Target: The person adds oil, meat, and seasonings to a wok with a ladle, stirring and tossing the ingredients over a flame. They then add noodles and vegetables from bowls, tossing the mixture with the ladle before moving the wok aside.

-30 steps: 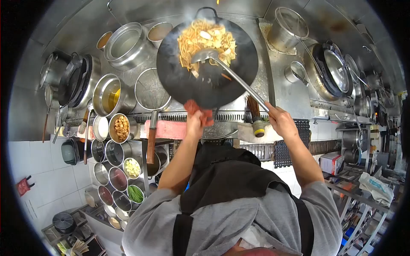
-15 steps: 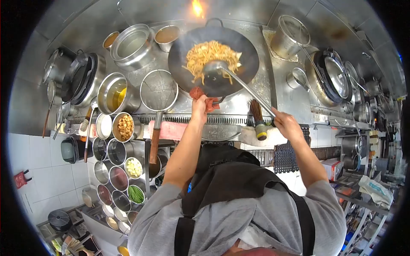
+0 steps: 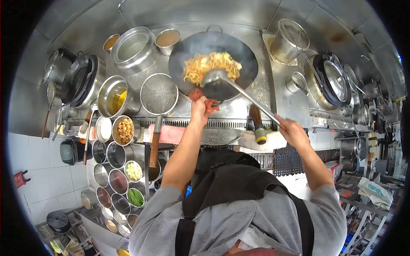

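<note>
A dark wok (image 3: 243, 72) holds a heap of noodles (image 3: 213, 64) with pale pieces mixed in. My left hand (image 3: 199, 110) is closed on a red cloth (image 3: 209, 103) at the wok's near handle, which shows partly beside the cloth. The long handle of a metal ladle (image 3: 252, 98) is wrapped by the fingers of my right hand (image 3: 293, 131), out to the right of the wok. The ladle's bowl rests against the near side of the noodles, its underside hiding some of them.
Left of the wok lie a wire strainer (image 3: 159, 94) with a wooden handle and a pot of yellow oil (image 3: 113, 100). Several ingredient tins, one with browned cubes (image 3: 125, 131), stand lower left. A brush (image 3: 258, 123) lies near the front edge. A lidded pot (image 3: 290, 40) stands right.
The flame behind the wok is gone. The noodles are bunched differently, lower in the wok. The ladle bowl and my right hand have shifted slightly toward me; my left hand stays put.
</note>
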A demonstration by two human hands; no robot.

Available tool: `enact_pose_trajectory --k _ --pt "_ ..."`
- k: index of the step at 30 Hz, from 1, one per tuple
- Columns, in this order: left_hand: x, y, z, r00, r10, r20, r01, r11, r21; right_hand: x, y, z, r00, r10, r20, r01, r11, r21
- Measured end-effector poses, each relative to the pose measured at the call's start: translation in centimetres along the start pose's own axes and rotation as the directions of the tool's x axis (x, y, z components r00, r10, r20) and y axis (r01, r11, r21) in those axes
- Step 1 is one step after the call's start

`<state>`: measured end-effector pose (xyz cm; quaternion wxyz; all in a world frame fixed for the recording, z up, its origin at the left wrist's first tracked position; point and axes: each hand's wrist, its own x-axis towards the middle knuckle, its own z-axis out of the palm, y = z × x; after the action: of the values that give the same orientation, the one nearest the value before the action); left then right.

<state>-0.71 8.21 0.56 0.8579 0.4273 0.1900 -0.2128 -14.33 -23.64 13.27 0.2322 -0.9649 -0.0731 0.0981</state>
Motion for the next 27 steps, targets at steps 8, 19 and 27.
enact_pose_trajectory --k 8,19,27 --pt "-9.1 -4.2 -1.4 0.984 -0.067 -0.165 0.085 0.991 0.104 -2.0 -2.5 -0.3 0.984 0.012 -0.178 -0.019 0.999 -0.036" --pt "-0.3 -1.8 -0.5 0.995 0.102 -0.002 -0.102 0.994 0.046 2.3 0.5 2.9 0.986 -0.051 -0.156 0.035 0.994 -0.102" --pt "-9.3 -0.7 1.0 0.981 0.094 -0.168 -0.104 0.993 -0.054 -4.1 -2.7 -2.8 0.997 0.025 -0.072 -0.021 0.999 0.045"
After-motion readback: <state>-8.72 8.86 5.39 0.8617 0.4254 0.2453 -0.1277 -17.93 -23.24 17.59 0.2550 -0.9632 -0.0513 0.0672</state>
